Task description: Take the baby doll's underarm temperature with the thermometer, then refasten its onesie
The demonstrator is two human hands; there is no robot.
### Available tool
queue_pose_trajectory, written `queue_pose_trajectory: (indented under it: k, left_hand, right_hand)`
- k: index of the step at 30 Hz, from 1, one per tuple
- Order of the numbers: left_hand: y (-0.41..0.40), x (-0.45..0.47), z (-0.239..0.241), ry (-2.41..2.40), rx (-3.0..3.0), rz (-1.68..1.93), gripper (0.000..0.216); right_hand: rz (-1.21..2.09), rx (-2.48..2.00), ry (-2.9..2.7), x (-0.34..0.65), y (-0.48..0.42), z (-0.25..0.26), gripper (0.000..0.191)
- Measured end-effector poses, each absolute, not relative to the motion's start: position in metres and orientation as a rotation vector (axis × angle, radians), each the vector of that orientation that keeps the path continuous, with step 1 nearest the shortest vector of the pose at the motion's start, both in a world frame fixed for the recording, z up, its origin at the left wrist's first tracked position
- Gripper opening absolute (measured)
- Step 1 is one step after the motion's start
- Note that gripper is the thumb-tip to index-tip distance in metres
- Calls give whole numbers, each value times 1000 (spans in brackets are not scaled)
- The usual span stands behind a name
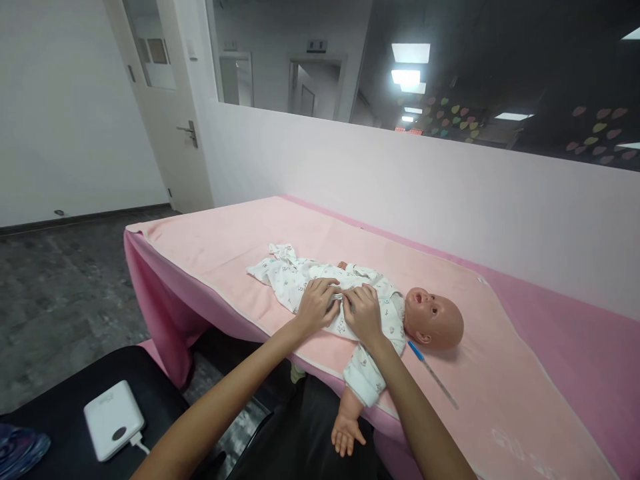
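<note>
A baby doll lies on its back across the pink-covered table, its head to the right. It wears a white printed outfit, whose leg ends lie flat to the left. Over the doll's belly, my left hand pinches the cloth with curled fingers. Close beside it, my right hand has its fingers closed on the same front part of the outfit. My fingers hide the exact bit of cloth or fastening between them. One doll arm hangs over the near table edge, palm up.
A thin clear stick with a blue end lies near the doll's head. The table's pink cover reaches the wall and window behind. Black chairs stand at the near side, one bearing a white power bank with a cable.
</note>
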State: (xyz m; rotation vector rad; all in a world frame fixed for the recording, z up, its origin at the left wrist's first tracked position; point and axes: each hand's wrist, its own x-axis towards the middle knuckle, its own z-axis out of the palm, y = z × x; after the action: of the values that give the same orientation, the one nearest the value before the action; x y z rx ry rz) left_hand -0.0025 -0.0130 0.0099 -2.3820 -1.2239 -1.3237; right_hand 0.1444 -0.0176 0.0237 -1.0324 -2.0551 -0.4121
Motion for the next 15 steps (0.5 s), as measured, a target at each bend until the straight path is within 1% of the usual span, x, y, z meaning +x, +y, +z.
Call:
queue_pose_trajectory:
  k: [9, 15]
  left_hand:
    - [-9, -7, 5, -1179, -2396, -1520, 8]
    - [-8, -9, 3, -1139, -2468, -1618, 14]
  right_hand:
    - [-422, -1026, -2028, 145, -20, 24, 20]
    - [-428, -1018, -2010, 145, -19, 23, 21]
